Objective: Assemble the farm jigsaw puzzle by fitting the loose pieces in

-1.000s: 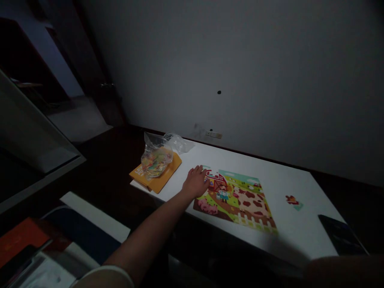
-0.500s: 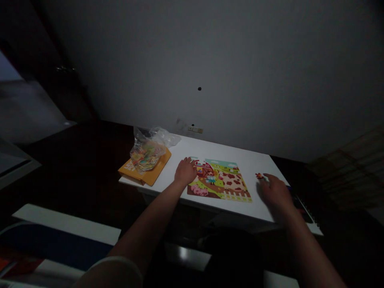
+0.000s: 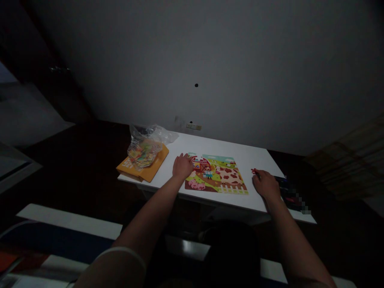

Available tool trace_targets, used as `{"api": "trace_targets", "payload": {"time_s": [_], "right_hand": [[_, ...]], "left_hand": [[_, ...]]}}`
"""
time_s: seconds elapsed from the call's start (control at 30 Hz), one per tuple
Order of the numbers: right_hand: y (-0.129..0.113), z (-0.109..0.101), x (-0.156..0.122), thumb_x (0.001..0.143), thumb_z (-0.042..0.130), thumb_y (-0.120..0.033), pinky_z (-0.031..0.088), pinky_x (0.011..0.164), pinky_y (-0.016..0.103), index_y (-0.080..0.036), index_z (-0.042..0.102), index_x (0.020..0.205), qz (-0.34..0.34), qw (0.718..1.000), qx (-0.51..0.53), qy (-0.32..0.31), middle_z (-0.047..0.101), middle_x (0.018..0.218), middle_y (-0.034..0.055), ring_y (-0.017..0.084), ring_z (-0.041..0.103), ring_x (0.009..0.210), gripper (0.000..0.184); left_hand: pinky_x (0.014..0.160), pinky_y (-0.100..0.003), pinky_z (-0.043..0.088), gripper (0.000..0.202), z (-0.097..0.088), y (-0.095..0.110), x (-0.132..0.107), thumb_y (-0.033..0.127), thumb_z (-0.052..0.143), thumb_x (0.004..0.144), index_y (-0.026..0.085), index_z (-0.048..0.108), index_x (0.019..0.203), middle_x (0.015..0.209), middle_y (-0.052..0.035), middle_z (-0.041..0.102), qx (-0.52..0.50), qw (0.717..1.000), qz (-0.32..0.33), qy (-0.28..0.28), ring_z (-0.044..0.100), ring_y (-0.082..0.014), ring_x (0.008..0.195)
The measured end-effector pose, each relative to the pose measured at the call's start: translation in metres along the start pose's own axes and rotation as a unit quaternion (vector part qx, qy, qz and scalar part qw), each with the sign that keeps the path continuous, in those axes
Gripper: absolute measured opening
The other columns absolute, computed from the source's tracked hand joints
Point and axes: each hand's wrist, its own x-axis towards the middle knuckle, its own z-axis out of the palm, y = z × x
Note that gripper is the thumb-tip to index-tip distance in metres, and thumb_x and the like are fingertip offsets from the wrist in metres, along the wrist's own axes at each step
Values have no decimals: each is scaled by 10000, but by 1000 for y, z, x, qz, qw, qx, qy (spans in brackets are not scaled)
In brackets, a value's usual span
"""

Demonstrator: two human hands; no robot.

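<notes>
Bag [image 3: 144,155] on yellow box [image 3: 156,167], left end of white surface [image 3: 249,153]. Left hand [image 3: 183,165] open, palm-down over left side of puzzle [image 3: 229,176], by front edge. Bare room toward rear edge. Right hand [image 3: 265,184] has reached loose red piece [image 3: 254,171] within last second, so both hands engaged; fingers curled, grip unclear. Dark item [image 3: 289,194] along right edge.

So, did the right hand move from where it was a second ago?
Yes. Against the white table, the right hand came in from the near right side toward the farm puzzle, and now it's at a small red piece.
</notes>
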Motion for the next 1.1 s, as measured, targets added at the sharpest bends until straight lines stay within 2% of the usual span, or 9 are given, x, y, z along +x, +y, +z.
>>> {"api": "trace_targets", "payload": {"time_s": [0.1, 0.27, 0.43, 0.67, 0.83, 0.9, 0.97, 1.03, 1.1], "right_hand": [[-1, 0, -1, 1104, 387, -410, 543, 1146, 558, -109, 714, 1482, 1, 1000, 5, 6, 702, 1495, 236, 420, 673, 1356, 583], [-1, 1, -2, 1087, 425, -417, 543, 1133, 540, -114, 722, 1468, 6, 1000, 11, 8, 709, 1472, 243, 414, 671, 1347, 571], [3, 5, -2, 1066, 449, -408, 535, 1126, 528, -107, 755, 1414, -8, 1000, 14, 16, 731, 1410, 247, 403, 681, 1297, 553], [8, 12, 0, 1057, 452, -424, 525, 1110, 545, -99, 787, 1332, -12, 1000, 6, 23, 757, 1303, 260, 419, 677, 1256, 542], [3, 8, -3, 1059, 427, -473, 532, 1062, 577, -132, 780, 1351, 12, 1000, -14, 19, 749, 1343, 257, 447, 667, 1281, 571], [1, 7, -4, 1054, 424, -499, 531, 1043, 617, -156, 780, 1368, 23, 999, -17, 18, 740, 1388, 258, 473, 661, 1289, 586], [0, 5, -5, 1049, 429, -513, 521, 1045, 657, -175, 773, 1397, 27, 999, -12, 17, 735, 1424, 257, 499, 647, 1315, 594], [0, 5, -5, 1046, 446, -515, 508, 1065, 674, -184, 750, 1450, 20, 1000, -2, 14, 741, 1425, 257, 508, 640, 1340, 605], [2, 6, -3, 1053, 454, -528, 508, 1082, 654, -181, 713, 1510, 3, 1000, 9, 8, 752, 1401, 261, 494, 651, 1347, 630]], "left_hand": [[1300, -493, 418, 497, -3, 2, -4, 266, 471, 1115, 347, 734, 1529, 1545, -69, 715, 4, 1000, 13, 8, 572, -316, 1506], [1218, -399, 487, 459, -7, 6, -10, 300, 506, 1097, 252, 776, 1464, 1386, -118, 755, 13, 1000, 18, 18, 647, -288, 1333], [1119, -437, 541, 459, -13, 12, -16, 350, 491, 1101, 232, 787, 1431, 1297, -163, 717, 24, 999, -3, 23, 644, -325, 1250], [1131, -467, 528, 415, -16, 17, -19, 453, 525, 1112, 238, 819, 1311, 1303, -158, 705, 38, 999, -16, 27, 621, -335, 1286], [1117, -487, 546, 425, -14, 14, -18, 500, 551, 1099, 221, 819, 1275, 1300, -167, 697, 40, 998, -27, 27, 623, -351, 1301], [1162, -482, 527, 432, -13, 12, -18, 482, 535, 1106, 217, 799, 1322, 1373, -166, 694, 37, 999, -12, 23, 613, -342, 1355], [1267, -469, 454, 467, -12, 11, -16, 448, 526, 1109, 224, 727, 1466, 1571, -148, 636, 34, 999, 16, 15, 540, -324, 1505], [1376, -473, 320, 578, -9, 10, -13, 438, 504, 1116, 221, 571, 1647, 1790, -116, 466, 33, 998, 58, -21, 372, -303, 1677], [1420, -502, 226, 671, -5, 8, -9, 482, 460, 1131, 207, 435, 1742, 1878, -102, 326, 35, 992, 94, -72, 247, -296, 1751]]}}
